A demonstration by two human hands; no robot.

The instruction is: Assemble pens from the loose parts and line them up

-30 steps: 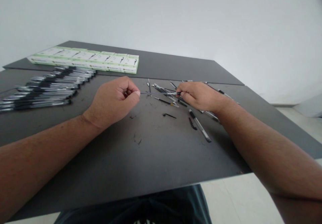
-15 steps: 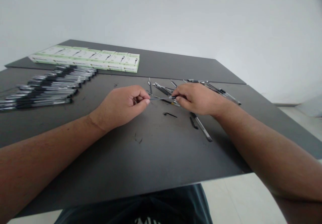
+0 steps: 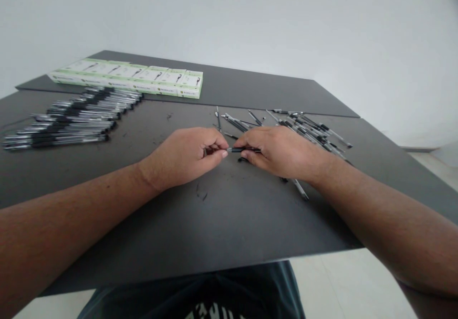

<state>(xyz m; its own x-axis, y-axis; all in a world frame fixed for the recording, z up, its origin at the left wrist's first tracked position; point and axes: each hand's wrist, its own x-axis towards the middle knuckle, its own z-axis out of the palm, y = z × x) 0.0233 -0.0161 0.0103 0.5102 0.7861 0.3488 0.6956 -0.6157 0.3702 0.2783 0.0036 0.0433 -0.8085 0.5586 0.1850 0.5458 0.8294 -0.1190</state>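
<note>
- The left hand has a narrow grip: thumb and fingers pinch the left end of a pen.
- The right hand has a narrow grip too, its thumb and fingers on the black part of that pen, whose right end is hidden.
- The pen runs crosswise between both hands; whether it touches the surface cannot be told.
- Just on the near side of the pen, a small black hooked piece shows partly beneath the right hand.
- Nearer the person and right of the pen lies a clear tube.
- Just beyond the pen lie thin refills.
- Right of the pen and farther off, clear-and-black pens are loosely piled.
- Well left of the pen, capped pens lie side by side.
- Beyond the pen, to the left, stand green-and-white boxes in a row.
</note>
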